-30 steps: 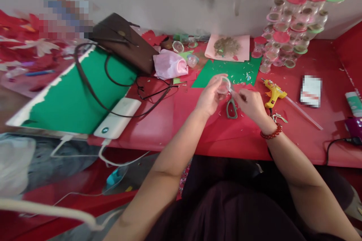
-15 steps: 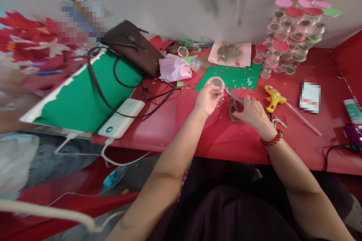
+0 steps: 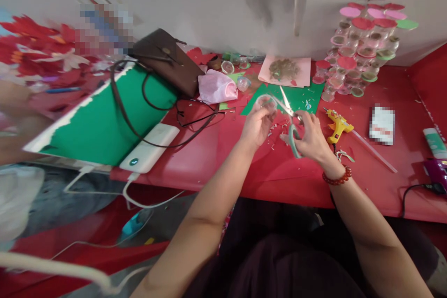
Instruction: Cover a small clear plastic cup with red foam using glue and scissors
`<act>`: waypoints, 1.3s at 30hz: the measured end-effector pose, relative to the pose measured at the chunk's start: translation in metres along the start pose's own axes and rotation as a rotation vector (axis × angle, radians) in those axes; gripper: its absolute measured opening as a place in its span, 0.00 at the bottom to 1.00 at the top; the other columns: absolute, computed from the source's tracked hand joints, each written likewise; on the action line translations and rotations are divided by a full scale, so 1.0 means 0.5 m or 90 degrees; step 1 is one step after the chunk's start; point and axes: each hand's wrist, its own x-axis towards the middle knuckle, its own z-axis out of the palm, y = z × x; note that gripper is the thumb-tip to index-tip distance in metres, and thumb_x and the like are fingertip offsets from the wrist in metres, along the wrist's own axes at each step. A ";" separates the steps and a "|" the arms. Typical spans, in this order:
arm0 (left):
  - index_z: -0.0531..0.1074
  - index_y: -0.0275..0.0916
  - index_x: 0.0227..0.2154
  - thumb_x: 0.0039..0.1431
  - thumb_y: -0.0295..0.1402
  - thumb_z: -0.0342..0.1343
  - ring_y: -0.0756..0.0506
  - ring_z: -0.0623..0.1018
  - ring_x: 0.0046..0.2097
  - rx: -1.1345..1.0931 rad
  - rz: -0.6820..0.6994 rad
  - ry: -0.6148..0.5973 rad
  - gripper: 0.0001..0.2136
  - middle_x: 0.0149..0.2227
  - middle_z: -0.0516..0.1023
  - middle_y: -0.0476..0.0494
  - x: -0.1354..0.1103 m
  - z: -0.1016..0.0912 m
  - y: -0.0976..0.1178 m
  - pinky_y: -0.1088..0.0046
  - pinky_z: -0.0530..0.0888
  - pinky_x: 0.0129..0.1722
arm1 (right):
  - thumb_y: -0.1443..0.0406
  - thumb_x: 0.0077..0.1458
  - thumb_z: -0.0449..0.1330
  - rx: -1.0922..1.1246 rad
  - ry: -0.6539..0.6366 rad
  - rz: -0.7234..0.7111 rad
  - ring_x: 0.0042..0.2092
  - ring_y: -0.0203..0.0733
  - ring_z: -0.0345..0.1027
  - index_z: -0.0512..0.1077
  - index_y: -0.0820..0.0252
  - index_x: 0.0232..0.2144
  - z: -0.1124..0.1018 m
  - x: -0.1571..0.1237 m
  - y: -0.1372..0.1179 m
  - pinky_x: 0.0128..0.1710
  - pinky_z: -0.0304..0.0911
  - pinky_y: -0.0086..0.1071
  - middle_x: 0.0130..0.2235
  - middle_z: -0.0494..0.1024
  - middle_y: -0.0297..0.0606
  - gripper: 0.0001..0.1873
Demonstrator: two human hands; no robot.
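My left hand (image 3: 256,125) is closed around a small clear plastic cup (image 3: 263,101), its round rim tilted upward. Fingers and thumb of my right hand (image 3: 312,136) are in the green handles of a pair of scissors (image 3: 287,105). The blades are spread apart, one pointing at the cup's rim and the other away towards the green paper. I cannot tell whether the nearer blade touches the rim. Small pale clippings (image 3: 273,134) lie on the red paper below, and more are scattered over the green sheet (image 3: 256,98).
A yellow glue gun (image 3: 338,126) with a clear glue stick lies right of my right hand. Behind it stands a tower of clear cups (image 3: 356,56) topped with coloured discs. At left are a brown bag (image 3: 167,60), eyeglasses (image 3: 195,114) and a white power bank (image 3: 150,148) with cables.
The scissors' blades have opened wide and their handles have turned upright as my right hand shifted slightly. My left hand keeps hold of the cup in nearly the same place.
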 end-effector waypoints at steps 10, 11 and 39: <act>0.70 0.50 0.55 0.41 0.17 0.55 0.51 0.75 0.35 0.025 0.078 -0.065 0.35 0.43 0.79 0.49 -0.022 0.013 -0.014 0.76 0.69 0.35 | 0.62 0.54 0.59 -0.145 0.017 0.016 0.51 0.57 0.69 0.69 0.60 0.58 0.018 -0.012 -0.023 0.51 0.69 0.51 0.51 0.75 0.53 0.28; 0.69 0.50 0.55 0.41 0.17 0.55 0.51 0.76 0.37 0.034 0.091 -0.065 0.35 0.45 0.79 0.48 -0.023 0.014 -0.016 0.76 0.70 0.37 | 0.61 0.55 0.59 -0.156 0.020 0.022 0.50 0.57 0.70 0.69 0.60 0.58 0.017 -0.013 -0.027 0.50 0.69 0.51 0.50 0.75 0.53 0.28; 0.71 0.50 0.52 0.44 0.15 0.54 0.51 0.80 0.44 0.007 0.084 0.005 0.32 0.44 0.80 0.50 -0.031 0.014 -0.012 0.77 0.74 0.47 | 0.61 0.61 0.56 -0.278 -0.024 0.055 0.35 0.46 0.74 0.73 0.56 0.63 0.010 -0.022 -0.059 0.34 0.68 0.37 0.45 0.78 0.49 0.29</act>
